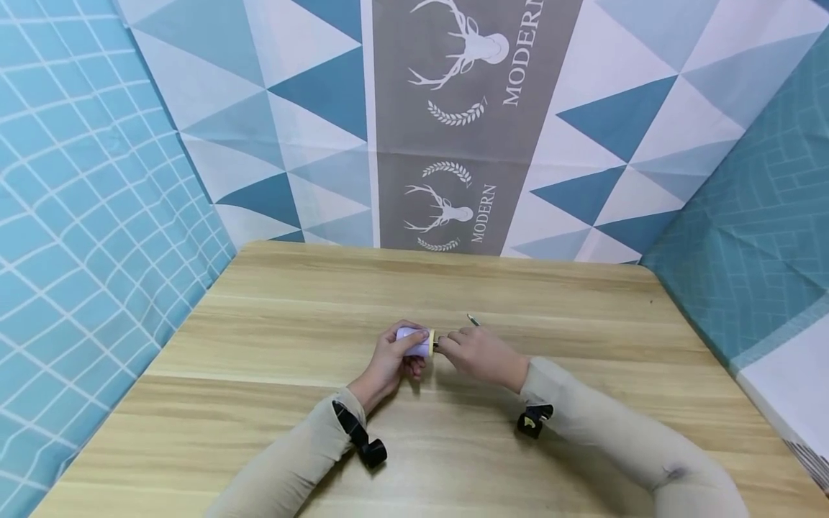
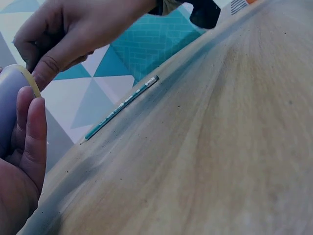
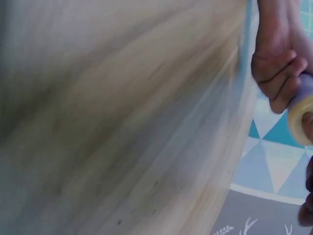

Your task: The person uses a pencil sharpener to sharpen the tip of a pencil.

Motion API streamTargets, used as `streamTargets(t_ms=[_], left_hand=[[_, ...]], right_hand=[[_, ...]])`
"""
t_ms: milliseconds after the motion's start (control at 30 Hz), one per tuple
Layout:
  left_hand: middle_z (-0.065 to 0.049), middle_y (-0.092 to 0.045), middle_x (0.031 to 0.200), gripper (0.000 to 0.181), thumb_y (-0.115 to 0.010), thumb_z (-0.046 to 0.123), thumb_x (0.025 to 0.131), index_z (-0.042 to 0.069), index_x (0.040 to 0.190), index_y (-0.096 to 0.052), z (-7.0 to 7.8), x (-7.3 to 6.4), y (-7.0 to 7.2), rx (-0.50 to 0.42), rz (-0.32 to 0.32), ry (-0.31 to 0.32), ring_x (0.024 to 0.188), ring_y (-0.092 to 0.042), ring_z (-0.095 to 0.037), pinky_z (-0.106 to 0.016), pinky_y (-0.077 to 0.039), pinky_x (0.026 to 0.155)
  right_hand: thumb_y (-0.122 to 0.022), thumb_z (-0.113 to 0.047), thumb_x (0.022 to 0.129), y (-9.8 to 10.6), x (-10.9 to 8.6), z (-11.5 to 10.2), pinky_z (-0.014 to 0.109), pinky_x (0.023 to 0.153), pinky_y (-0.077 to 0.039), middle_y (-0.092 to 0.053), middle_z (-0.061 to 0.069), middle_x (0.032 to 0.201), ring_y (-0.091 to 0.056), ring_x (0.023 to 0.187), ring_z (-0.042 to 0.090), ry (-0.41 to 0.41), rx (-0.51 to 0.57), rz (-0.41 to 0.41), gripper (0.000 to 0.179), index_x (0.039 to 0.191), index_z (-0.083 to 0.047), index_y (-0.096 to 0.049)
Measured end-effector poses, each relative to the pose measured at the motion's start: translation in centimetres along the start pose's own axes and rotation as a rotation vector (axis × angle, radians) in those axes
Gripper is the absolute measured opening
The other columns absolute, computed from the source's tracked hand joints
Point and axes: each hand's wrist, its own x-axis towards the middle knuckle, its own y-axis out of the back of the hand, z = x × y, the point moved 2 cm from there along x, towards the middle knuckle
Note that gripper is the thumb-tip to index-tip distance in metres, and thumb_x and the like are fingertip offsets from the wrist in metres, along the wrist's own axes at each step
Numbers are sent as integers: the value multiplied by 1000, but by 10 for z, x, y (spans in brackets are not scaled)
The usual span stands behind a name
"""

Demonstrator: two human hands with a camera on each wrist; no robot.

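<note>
My left hand (image 1: 387,360) grips a lavender cup (image 1: 411,344) with a pale yellow rim, thumb on its near side. The cup lies tilted sideways, its mouth facing my right hand (image 1: 484,357). At that mouth, the curled right fingers pinch a small dark thing (image 1: 437,346), too small to tell its kind. The right wrist view shows the cup's yellow rim (image 3: 296,120) with a fingertip at the opening. Beyond my right hand a green pencil (image 2: 122,107) lies on the table, partly hidden by that hand in the head view. The inside of the cup is hidden.
The wood-grain table (image 1: 291,324) extends around both hands. A patterned cloth (image 1: 311,129) hangs behind it, with blue cloth (image 1: 84,180) on the left and teal cloth (image 1: 745,237) on the right. Each wrist wears a black camera strap (image 1: 352,428).
</note>
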Motion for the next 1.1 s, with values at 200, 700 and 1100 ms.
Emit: streamTargets(t_ms=[200, 700, 1100], left_hand=[[-7, -60, 56, 6, -64, 6, 90, 11, 89, -67, 0, 1, -1, -17, -10, -5, 38, -56, -12, -24, -49, 34], [-6, -62, 58, 8, -64, 5, 89, 11, 92, -67, 0, 2, -4, -41, -35, -24, 40, -57, -12, -25, -51, 35], [-6, -63, 64, 11, -65, 4, 88, 15, 89, -68, 2, 0, -4, -10, -50, -32, 42, -57, -11, -23, -51, 37]], right_hand=[[-68, -4, 92, 5, 9, 10, 14, 44, -37, -53, -6, 61, -42, 50, -1, -285, 499, -109, 20, 79, -9, -54], [-54, -14, 100, 4, 9, 34, 20, 35, -21, -34, -4, 46, -26, 38, 6, -1080, 1485, -559, 23, 84, 2, -54], [-45, -24, 106, 8, 8, 38, 20, 36, -34, -56, 2, 57, -42, 39, 8, -978, 1362, -712, 33, 101, 6, -57]])
